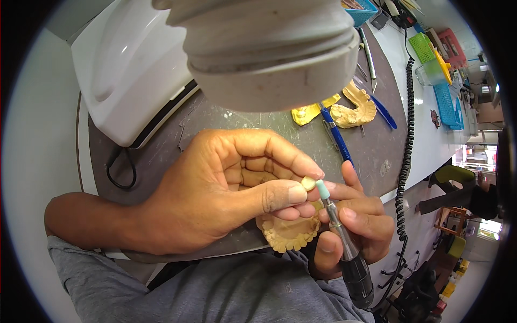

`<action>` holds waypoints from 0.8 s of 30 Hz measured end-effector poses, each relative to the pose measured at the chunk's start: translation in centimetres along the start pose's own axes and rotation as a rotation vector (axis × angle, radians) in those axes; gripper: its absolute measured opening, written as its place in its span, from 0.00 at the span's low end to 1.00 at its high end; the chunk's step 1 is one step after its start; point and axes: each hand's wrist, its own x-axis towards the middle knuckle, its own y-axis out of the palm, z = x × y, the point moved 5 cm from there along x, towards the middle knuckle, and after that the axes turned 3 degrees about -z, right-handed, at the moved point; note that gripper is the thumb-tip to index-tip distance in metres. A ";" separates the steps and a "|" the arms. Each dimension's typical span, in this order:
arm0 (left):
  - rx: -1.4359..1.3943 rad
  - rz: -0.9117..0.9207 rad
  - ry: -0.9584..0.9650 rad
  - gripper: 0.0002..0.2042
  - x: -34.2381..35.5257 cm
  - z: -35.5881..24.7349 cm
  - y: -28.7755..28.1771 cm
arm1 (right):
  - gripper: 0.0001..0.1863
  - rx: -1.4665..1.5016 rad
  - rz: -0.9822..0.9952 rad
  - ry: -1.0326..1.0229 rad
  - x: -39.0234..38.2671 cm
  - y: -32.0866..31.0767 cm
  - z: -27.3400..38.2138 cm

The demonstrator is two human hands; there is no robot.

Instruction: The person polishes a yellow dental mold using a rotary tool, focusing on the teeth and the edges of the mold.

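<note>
Between thumb and forefinger, my left hand (231, 180) pinches a small cream-coloured dental crown (308, 183). My right hand (358, 220) grips a rotary handpiece (347, 247) with a metal front and a black rear. Its pale green polishing tip (322, 189) points up beside the crown, touching it or nearly so. Beneath both hands a plaster dental model (290, 237), a beige tooth arch, lies at the bench's near edge, partly hidden by my fingers.
A wide white suction hose (264, 59) hangs over the bench (210, 118). Behind my hands lie a blue pen (335, 132), a beige dental model (356, 110) and a yellow piece (308, 114). A white machine (134, 70) stands left; a coiled black cord (407, 140) runs down the right.
</note>
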 end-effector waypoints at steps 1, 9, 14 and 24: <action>0.005 0.006 0.005 0.09 0.0 0.1 0.0 | 0.17 0.007 -0.005 -0.001 0.0 0.0 0.0; -0.005 0.003 0.004 0.09 0.0 0.0 0.0 | 0.17 -0.027 -0.018 -0.004 -0.1 0.1 0.0; -0.014 0.013 0.005 0.09 0.0 0.0 0.0 | 0.17 -0.031 -0.005 -0.003 0.1 0.0 0.1; -0.008 0.011 -0.001 0.09 0.1 0.0 0.0 | 0.16 0.006 0.012 0.009 0.0 0.0 -0.1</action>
